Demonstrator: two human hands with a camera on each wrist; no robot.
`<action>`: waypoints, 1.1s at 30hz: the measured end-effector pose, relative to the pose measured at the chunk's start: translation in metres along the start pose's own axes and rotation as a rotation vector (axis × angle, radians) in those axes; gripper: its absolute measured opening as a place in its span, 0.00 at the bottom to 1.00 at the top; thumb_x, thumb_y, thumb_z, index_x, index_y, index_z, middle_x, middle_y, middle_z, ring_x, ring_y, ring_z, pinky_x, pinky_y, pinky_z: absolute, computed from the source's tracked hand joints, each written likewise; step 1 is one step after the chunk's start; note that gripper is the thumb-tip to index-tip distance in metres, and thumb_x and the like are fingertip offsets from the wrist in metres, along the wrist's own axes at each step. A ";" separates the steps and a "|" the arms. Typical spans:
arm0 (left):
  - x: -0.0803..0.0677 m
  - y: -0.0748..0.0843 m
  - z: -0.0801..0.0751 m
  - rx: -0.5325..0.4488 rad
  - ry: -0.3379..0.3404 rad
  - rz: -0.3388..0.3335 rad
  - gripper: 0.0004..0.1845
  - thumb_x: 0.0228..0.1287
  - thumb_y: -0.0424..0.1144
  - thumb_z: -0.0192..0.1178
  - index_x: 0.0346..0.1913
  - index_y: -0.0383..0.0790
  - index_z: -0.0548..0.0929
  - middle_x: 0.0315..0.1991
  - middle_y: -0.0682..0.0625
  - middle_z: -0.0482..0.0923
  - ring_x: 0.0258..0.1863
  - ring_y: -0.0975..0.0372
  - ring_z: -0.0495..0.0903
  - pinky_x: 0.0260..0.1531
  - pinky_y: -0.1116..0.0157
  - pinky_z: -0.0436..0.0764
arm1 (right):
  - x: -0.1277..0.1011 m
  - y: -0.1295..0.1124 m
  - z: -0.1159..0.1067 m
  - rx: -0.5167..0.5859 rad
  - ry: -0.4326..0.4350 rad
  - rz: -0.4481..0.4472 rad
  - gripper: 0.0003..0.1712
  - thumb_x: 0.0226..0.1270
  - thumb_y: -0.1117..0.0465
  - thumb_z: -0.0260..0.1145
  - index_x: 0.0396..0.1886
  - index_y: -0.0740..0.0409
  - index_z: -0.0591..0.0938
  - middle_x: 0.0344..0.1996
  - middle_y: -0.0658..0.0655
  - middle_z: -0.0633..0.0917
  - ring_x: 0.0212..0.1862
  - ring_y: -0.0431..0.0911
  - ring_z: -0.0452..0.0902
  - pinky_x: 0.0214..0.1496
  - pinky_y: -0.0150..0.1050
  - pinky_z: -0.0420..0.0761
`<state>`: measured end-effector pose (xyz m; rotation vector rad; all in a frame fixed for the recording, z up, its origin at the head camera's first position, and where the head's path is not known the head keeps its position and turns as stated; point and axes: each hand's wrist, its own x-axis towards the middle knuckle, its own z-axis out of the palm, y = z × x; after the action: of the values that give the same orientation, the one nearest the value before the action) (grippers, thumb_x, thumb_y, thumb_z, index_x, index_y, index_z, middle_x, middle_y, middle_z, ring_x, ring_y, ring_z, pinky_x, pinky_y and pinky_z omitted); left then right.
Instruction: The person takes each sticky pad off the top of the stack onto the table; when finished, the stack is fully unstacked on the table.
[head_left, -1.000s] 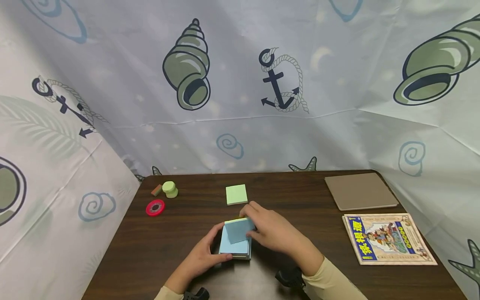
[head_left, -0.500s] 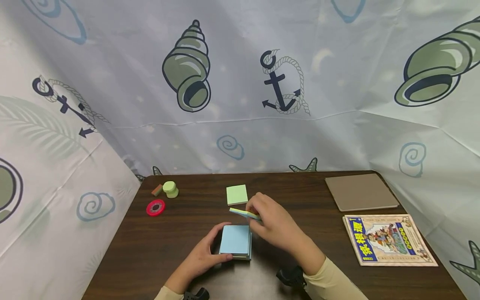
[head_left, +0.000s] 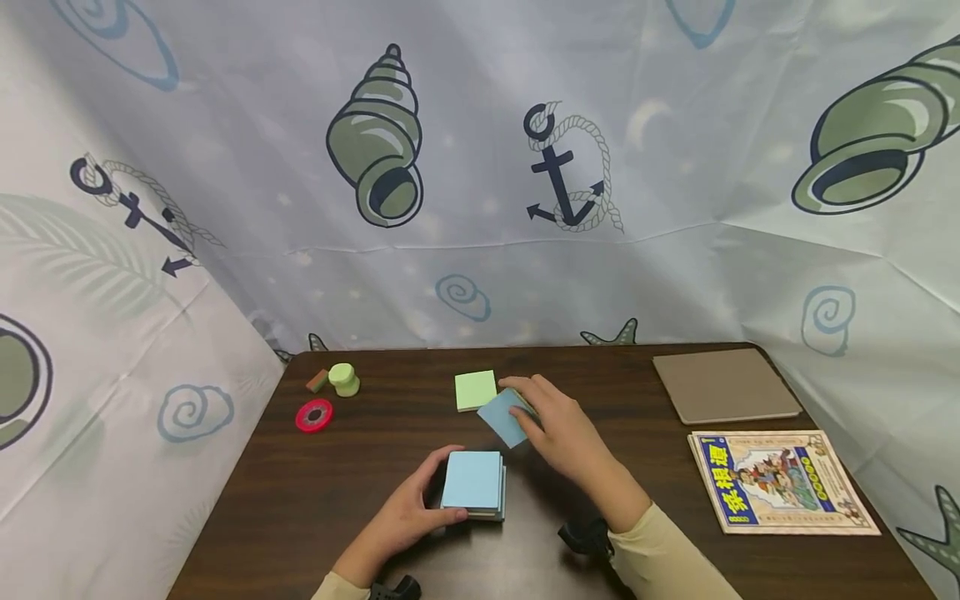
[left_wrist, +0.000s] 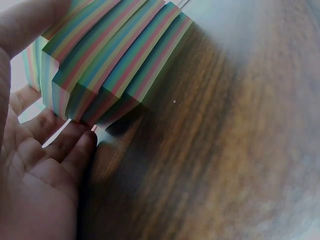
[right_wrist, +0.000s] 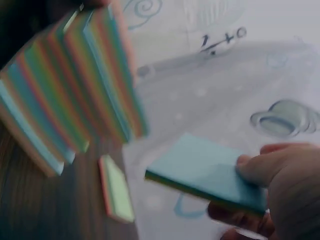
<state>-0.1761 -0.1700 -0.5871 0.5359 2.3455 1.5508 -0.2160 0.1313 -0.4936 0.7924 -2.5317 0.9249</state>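
Note:
A stack of sticky notes (head_left: 472,483) with a blue top and rainbow-striped edges (left_wrist: 115,55) lies on the dark wooden table (head_left: 300,500). My left hand (head_left: 423,500) grips its left side, thumb at the far edge and fingers (left_wrist: 60,150) under the near corner. My right hand (head_left: 536,417) pinches a thin blue-topped slab of notes (head_left: 504,417), held tilted just above the table. In the right wrist view the slab (right_wrist: 205,172) sits between my fingertips (right_wrist: 265,172). A light green pad (head_left: 475,389) lies flat just left of and beyond it.
A red tape roll (head_left: 312,414), a green round piece (head_left: 343,379) and a small brown eraser (head_left: 316,381) sit at the far left. A brown notebook (head_left: 723,383) and a comic book (head_left: 780,479) lie at the right. A printed curtain (head_left: 480,167) encloses the table.
My right hand has lifted the thin blue slab off the stack and carried it away toward the green pad. My left hand has kept its grip on the stack.

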 end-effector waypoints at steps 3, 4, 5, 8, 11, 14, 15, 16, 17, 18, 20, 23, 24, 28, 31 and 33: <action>0.000 -0.001 0.001 -0.005 0.001 -0.002 0.50 0.62 0.48 0.82 0.84 0.56 0.65 0.72 0.54 0.74 0.67 0.56 0.73 0.67 0.69 0.68 | -0.002 0.014 0.009 0.041 0.030 -0.010 0.15 0.81 0.60 0.69 0.62 0.42 0.84 0.46 0.46 0.81 0.36 0.39 0.75 0.36 0.33 0.78; 0.000 -0.001 0.002 -0.007 0.001 -0.004 0.51 0.62 0.48 0.82 0.84 0.56 0.65 0.72 0.54 0.74 0.67 0.56 0.73 0.67 0.69 0.69 | -0.003 0.019 0.012 0.061 0.034 -0.005 0.12 0.81 0.60 0.69 0.58 0.42 0.85 0.45 0.45 0.80 0.37 0.39 0.75 0.37 0.33 0.78; 0.000 -0.001 0.002 -0.006 0.001 -0.006 0.51 0.62 0.49 0.82 0.83 0.56 0.65 0.72 0.54 0.74 0.67 0.55 0.73 0.67 0.69 0.69 | -0.004 0.023 0.015 0.087 0.039 0.006 0.10 0.82 0.60 0.69 0.56 0.43 0.86 0.45 0.45 0.80 0.38 0.39 0.75 0.38 0.33 0.79; 0.000 -0.001 0.002 -0.005 -0.004 -0.017 0.50 0.62 0.49 0.82 0.83 0.57 0.65 0.73 0.54 0.73 0.68 0.55 0.72 0.68 0.68 0.69 | -0.006 0.034 0.022 0.187 0.054 0.086 0.07 0.83 0.59 0.67 0.53 0.43 0.87 0.45 0.43 0.81 0.38 0.38 0.74 0.40 0.36 0.80; 0.000 -0.001 0.002 -0.013 -0.010 -0.023 0.50 0.62 0.48 0.82 0.84 0.57 0.65 0.73 0.54 0.73 0.68 0.54 0.72 0.67 0.68 0.70 | -0.007 0.042 0.028 0.281 0.066 0.168 0.11 0.86 0.58 0.63 0.58 0.43 0.87 0.46 0.44 0.81 0.38 0.39 0.74 0.40 0.36 0.79; 0.000 0.000 0.002 -0.022 -0.012 -0.027 0.50 0.62 0.47 0.82 0.84 0.57 0.65 0.74 0.53 0.73 0.68 0.54 0.72 0.67 0.68 0.70 | -0.008 0.051 0.034 0.359 0.085 0.203 0.15 0.85 0.59 0.65 0.65 0.48 0.85 0.48 0.48 0.81 0.40 0.41 0.76 0.42 0.37 0.81; 0.000 0.000 0.002 -0.020 -0.010 -0.028 0.50 0.62 0.47 0.82 0.84 0.57 0.65 0.74 0.53 0.72 0.68 0.54 0.72 0.67 0.68 0.70 | -0.008 0.054 0.036 0.379 0.089 0.213 0.17 0.84 0.60 0.66 0.67 0.49 0.84 0.49 0.50 0.81 0.40 0.42 0.76 0.42 0.36 0.81; 0.000 0.000 0.002 -0.017 -0.008 -0.032 0.50 0.62 0.47 0.82 0.84 0.57 0.65 0.74 0.53 0.72 0.68 0.54 0.72 0.67 0.68 0.70 | -0.009 0.058 0.038 0.397 0.093 0.221 0.19 0.83 0.60 0.67 0.69 0.50 0.83 0.50 0.52 0.81 0.41 0.43 0.76 0.42 0.36 0.80; 0.000 0.001 0.002 -0.016 -0.006 -0.035 0.50 0.62 0.47 0.82 0.84 0.58 0.65 0.74 0.53 0.72 0.69 0.55 0.72 0.67 0.68 0.69 | -0.009 0.061 0.040 0.416 0.095 0.228 0.22 0.81 0.61 0.69 0.70 0.51 0.82 0.51 0.54 0.81 0.42 0.44 0.76 0.41 0.36 0.80; 0.000 0.001 0.002 -0.013 -0.005 -0.039 0.50 0.62 0.48 0.82 0.83 0.59 0.65 0.74 0.53 0.72 0.69 0.55 0.71 0.68 0.68 0.69 | -0.010 0.065 0.042 0.434 0.094 0.239 0.24 0.80 0.61 0.70 0.72 0.51 0.81 0.53 0.55 0.81 0.43 0.45 0.77 0.41 0.36 0.79; 0.000 0.002 0.002 -0.005 -0.002 -0.045 0.50 0.62 0.48 0.82 0.83 0.60 0.65 0.74 0.53 0.72 0.69 0.55 0.71 0.68 0.67 0.69 | -0.011 0.071 0.045 0.469 0.083 0.267 0.28 0.78 0.63 0.72 0.74 0.50 0.79 0.56 0.56 0.80 0.47 0.49 0.77 0.42 0.35 0.78; 0.000 0.002 0.001 0.003 0.004 -0.045 0.50 0.61 0.49 0.82 0.83 0.61 0.65 0.74 0.53 0.72 0.69 0.55 0.72 0.68 0.67 0.69 | -0.013 0.079 0.048 0.482 0.080 0.284 0.33 0.76 0.64 0.74 0.77 0.48 0.77 0.56 0.57 0.80 0.51 0.53 0.76 0.45 0.36 0.76; 0.000 0.002 0.001 0.004 0.007 -0.043 0.50 0.61 0.49 0.82 0.83 0.61 0.65 0.74 0.53 0.73 0.68 0.55 0.72 0.68 0.66 0.69 | -0.013 0.080 0.048 0.480 0.082 0.287 0.33 0.76 0.64 0.74 0.77 0.46 0.77 0.56 0.57 0.80 0.51 0.55 0.75 0.45 0.37 0.76; 0.000 0.002 0.000 0.019 0.014 -0.039 0.50 0.61 0.49 0.82 0.83 0.60 0.65 0.73 0.53 0.73 0.68 0.54 0.72 0.68 0.65 0.70 | -0.014 0.086 0.047 0.436 0.119 0.289 0.33 0.77 0.61 0.73 0.79 0.47 0.76 0.55 0.58 0.82 0.51 0.54 0.78 0.46 0.37 0.76; 0.001 0.001 0.001 0.031 0.015 -0.044 0.50 0.61 0.50 0.82 0.83 0.61 0.65 0.73 0.54 0.73 0.68 0.55 0.72 0.68 0.65 0.70 | -0.015 0.089 0.047 0.391 0.131 0.314 0.32 0.78 0.60 0.73 0.78 0.50 0.76 0.57 0.58 0.84 0.52 0.51 0.81 0.48 0.39 0.78; 0.001 0.000 0.001 0.027 0.012 -0.044 0.50 0.61 0.50 0.82 0.83 0.62 0.65 0.73 0.53 0.73 0.68 0.55 0.72 0.68 0.65 0.70 | -0.016 0.092 0.048 0.342 0.122 0.328 0.32 0.77 0.60 0.73 0.78 0.53 0.77 0.58 0.58 0.84 0.53 0.50 0.81 0.51 0.42 0.79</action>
<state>-0.1762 -0.1686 -0.5878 0.4784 2.3741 1.5091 -0.2637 0.1635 -0.5813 0.3933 -2.4700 1.4928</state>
